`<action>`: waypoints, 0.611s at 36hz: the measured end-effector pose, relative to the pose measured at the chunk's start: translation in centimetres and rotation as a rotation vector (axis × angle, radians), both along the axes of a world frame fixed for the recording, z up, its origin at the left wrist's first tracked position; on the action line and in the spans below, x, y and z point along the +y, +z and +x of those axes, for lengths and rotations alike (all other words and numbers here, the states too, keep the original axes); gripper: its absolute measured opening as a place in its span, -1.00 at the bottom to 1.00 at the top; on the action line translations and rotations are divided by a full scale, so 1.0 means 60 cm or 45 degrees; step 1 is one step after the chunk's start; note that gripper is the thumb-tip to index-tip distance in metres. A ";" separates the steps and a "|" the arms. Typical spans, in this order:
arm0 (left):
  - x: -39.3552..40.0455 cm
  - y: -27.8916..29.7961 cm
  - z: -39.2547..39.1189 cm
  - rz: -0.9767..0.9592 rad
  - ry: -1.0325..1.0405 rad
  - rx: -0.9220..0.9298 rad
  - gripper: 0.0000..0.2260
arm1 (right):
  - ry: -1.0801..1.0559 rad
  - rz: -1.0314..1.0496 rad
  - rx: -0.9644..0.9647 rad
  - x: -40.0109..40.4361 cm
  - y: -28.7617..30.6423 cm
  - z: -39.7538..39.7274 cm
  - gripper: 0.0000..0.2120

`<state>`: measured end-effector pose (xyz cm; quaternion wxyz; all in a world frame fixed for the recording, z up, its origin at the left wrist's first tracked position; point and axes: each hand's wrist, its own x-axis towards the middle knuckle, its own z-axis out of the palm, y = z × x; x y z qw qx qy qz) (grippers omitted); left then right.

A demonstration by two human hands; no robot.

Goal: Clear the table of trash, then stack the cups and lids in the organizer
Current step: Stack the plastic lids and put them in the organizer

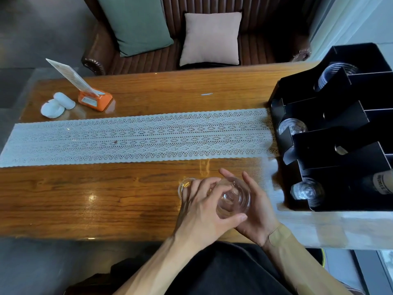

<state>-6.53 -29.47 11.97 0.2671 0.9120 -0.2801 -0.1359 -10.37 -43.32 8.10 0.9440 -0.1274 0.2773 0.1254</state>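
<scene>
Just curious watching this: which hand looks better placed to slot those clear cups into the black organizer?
Probably the right hand: it cradles the clear cups on the side nearest the black organizer. The left hand grips from the far side.

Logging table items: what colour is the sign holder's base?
Orange base, clearest in the head view.

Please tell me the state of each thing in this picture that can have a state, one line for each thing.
Clear plastic cup: held above the table edge between both hands.
Left hand: closed around the cup.
Right hand: cupping the cup's far side.
Clear lid: flat on the table, partly under the left hand.
Black organizer: partly filled, clear cups in several compartments.
Lace runner: spread flat.
Orange sign holder: upright, card inserted.
</scene>
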 end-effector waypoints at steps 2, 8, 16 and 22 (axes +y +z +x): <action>-0.001 -0.001 0.000 0.012 0.019 -0.007 -0.42 | -0.014 -0.002 -0.009 0.001 0.001 0.001 -0.54; -0.002 -0.006 0.000 -0.006 0.012 -0.004 -0.42 | -0.018 0.001 0.000 0.002 0.003 0.003 -0.54; 0.003 -0.019 0.007 -0.014 -0.019 -0.007 -0.41 | -0.002 -0.059 0.005 0.000 -0.005 0.002 -0.55; 0.004 -0.022 0.003 0.001 -0.031 -0.022 -0.43 | 0.005 -0.103 0.019 0.003 -0.018 0.002 -0.54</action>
